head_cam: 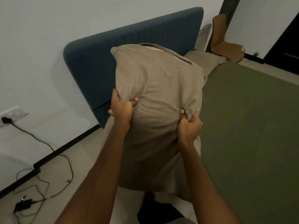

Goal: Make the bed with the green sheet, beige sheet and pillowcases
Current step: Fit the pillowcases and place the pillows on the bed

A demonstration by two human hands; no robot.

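Here, left grip (122, 109) and right grip (188, 125) each clenched bunched fabric of the beige pillow (158, 81). Pillow was held upright over the bed's head end, before the blue headboard (97, 65); green sheet (250, 126) lay spread at right.

Dim indoor light, soft focus, wide-angle edge distortion

No readable text, label, brand, number or sign appears anywhere in view, neither on the beige pillowcase (158, 101) nor on the blue headboard (97, 65) behind it, nor on the wall socket (11, 115) to the headboard's left.
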